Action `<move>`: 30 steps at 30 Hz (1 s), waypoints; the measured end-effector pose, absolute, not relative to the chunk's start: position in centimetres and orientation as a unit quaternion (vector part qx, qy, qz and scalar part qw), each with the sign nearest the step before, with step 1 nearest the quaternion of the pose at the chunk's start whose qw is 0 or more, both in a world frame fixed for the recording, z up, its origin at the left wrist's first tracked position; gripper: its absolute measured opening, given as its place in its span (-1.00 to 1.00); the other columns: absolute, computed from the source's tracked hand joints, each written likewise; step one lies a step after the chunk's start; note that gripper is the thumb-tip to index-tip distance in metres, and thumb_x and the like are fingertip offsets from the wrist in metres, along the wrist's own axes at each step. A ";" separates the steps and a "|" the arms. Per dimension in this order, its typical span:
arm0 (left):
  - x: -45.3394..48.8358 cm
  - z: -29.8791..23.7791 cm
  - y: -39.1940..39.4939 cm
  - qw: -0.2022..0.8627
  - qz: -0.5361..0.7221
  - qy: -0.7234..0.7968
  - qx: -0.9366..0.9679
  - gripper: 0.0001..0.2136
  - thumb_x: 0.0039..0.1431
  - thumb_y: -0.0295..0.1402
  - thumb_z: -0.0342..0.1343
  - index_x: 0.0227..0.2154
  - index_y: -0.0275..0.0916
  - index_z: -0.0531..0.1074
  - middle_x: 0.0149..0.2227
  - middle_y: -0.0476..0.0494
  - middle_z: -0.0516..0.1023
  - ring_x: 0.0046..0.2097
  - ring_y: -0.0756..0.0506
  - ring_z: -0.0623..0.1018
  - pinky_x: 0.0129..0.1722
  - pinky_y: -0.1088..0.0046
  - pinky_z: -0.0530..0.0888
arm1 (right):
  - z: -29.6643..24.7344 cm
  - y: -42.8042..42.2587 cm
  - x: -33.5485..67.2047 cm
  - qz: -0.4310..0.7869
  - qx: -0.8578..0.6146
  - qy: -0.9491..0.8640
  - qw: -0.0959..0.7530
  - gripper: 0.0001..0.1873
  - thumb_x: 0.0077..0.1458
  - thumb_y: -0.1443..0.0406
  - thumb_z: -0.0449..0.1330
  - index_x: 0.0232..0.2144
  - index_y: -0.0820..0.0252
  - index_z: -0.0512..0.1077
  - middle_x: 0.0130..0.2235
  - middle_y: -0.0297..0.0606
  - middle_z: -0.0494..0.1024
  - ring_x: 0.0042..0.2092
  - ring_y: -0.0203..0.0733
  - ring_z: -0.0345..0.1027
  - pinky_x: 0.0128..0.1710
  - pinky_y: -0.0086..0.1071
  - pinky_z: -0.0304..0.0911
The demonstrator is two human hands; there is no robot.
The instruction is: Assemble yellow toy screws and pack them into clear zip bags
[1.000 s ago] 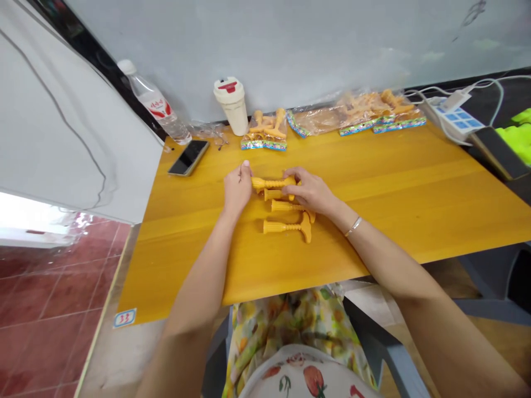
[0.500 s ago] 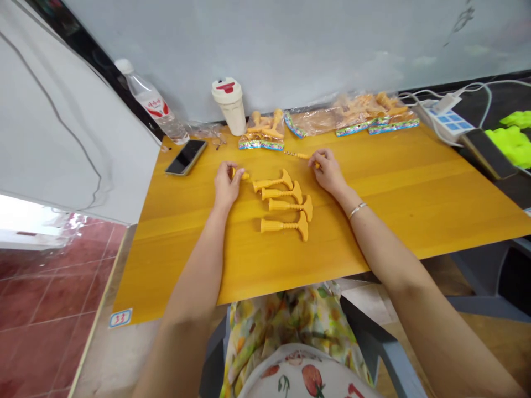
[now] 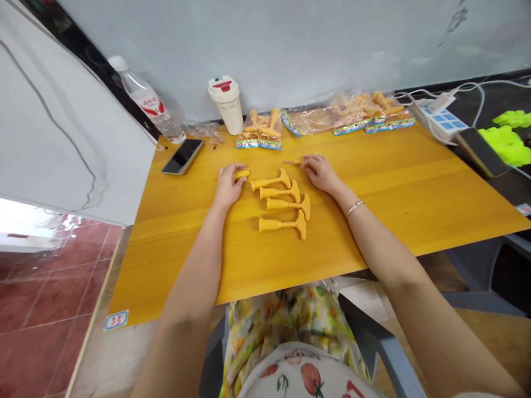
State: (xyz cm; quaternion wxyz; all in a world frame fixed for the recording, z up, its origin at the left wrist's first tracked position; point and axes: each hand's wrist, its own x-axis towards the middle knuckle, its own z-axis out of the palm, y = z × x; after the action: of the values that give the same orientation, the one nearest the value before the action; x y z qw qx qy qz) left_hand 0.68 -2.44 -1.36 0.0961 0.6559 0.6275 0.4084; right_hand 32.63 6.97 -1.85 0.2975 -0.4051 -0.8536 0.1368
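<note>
My left hand [image 3: 229, 187] is closed on a yellow plastic sleeve [image 3: 242, 174], whose end sticks out past the fingers. My right hand [image 3: 322, 173] grips the yellow handle of a corkscrew [image 3: 292, 162]. Its thin metal spiral points left, toward the other hand, and the fingers cover most of the handle. Sleeve and spiral are apart. Just below, between my forearms, several yellow T-handled corkscrews [image 3: 289, 204] lie in a slanting row, sleeves to the left and handles to the right.
Along the back of the wooden table [image 3: 178, 237] are a water bottle [image 3: 149, 105], a phone [image 3: 182, 156], a lidded cup [image 3: 227, 105] and clear bags of yellow corkscrews [image 3: 260, 130]. More bags [image 3: 369, 113] lie farther right, near a power strip [image 3: 446, 120] with white cables.
My right hand has shifted slightly left and down with the corkscrew. The sleeve in my left hand now lies more level and shows more. The view has moved slightly.
</note>
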 end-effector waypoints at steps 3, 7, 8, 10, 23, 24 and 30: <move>0.5 -1.6 -2.3 0.081 0.417 0.625 0.655 -0.58 0.02 -0.46 0.23 -0.01 -0.19 0.41 0.05 -0.23 0.51 0.14 -0.27 0.43 0.24 0.05 0.32 | -2.1 7.1 32.7 0.121 -0.420 -0.852 0.289 -0.68 0.19 0.40 -0.02 -0.18 0.12 0.51 0.12 -0.09 0.50 0.22 0.05 0.27 0.32 0.26 -0.02; 0.3 -2.0 -2.2 0.075 0.420 0.631 0.648 -0.48 -0.04 -0.50 0.20 0.06 -0.20 0.36 0.07 -0.25 0.48 0.17 -0.29 0.41 0.26 0.03 0.31 | -2.4 7.3 32.8 0.118 -0.414 -0.856 0.286 -0.65 0.22 0.38 -0.03 -0.11 0.08 0.51 0.11 -0.14 0.51 0.24 0.03 0.25 0.31 0.26 0.02; 0.3 -2.0 -2.2 0.078 0.419 0.629 0.650 -0.45 -0.06 -0.52 0.18 0.08 -0.20 0.35 0.08 -0.24 0.48 0.18 -0.29 0.40 0.27 0.03 0.31 | -2.5 7.3 32.8 0.119 -0.414 -0.856 0.285 -0.64 0.22 0.38 -0.03 -0.10 0.07 0.51 0.11 -0.15 0.51 0.24 0.03 0.25 0.30 0.27 0.03; 0.3 -1.9 -2.3 0.084 0.415 0.627 0.653 -0.40 -0.09 -0.55 0.14 0.10 -0.19 0.33 0.09 -0.24 0.47 0.19 -0.29 0.39 0.28 0.03 0.30 | -2.5 7.4 32.8 0.117 -0.416 -0.856 0.284 -0.63 0.21 0.39 -0.03 -0.09 0.07 0.51 0.11 -0.14 0.51 0.24 0.03 0.25 0.30 0.26 0.05; 0.2 -1.8 -2.3 0.109 0.416 0.633 0.643 -0.30 -0.12 -0.57 0.12 0.19 -0.24 0.24 0.12 -0.28 0.43 0.21 -0.30 0.35 0.29 0.02 0.27 | 2.2 1.8 29.8 0.099 -0.284 -0.924 0.237 -0.71 0.32 0.15 0.07 -0.18 0.15 0.54 -0.19 -0.11 0.60 -0.12 0.00 0.33 -0.03 -0.10 0.19; 0.2 -1.9 -2.3 0.109 0.419 0.635 0.640 -0.28 -0.12 -0.57 0.13 0.21 -0.23 0.22 0.13 -0.28 0.43 0.21 -0.29 0.35 0.29 0.03 0.28 | 2.3 1.3 29.5 0.099 -0.269 -0.932 0.224 -0.69 0.32 0.12 0.08 -0.20 0.14 0.55 -0.20 -0.11 0.58 -0.13 -0.01 0.32 -0.05 -0.12 0.17; 0.0 -2.0 -2.2 0.099 0.416 0.632 0.647 -0.33 -0.08 -0.55 0.13 0.19 -0.20 0.24 0.11 -0.26 0.45 0.19 -0.27 0.39 0.28 0.04 0.29 | 2.9 0.2 29.0 0.082 -0.251 -0.948 0.177 -0.71 0.26 0.07 0.18 -0.23 0.11 0.60 -0.25 -0.14 0.55 -0.13 -0.02 0.28 -0.09 -0.19 0.12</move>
State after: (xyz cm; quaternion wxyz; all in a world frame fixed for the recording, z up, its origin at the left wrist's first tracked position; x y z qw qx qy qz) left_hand 0.01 -2.20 -2.04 0.0989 0.6466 0.6317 0.4161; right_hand 29.00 0.23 2.93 0.1766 -0.2506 -0.9483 0.0821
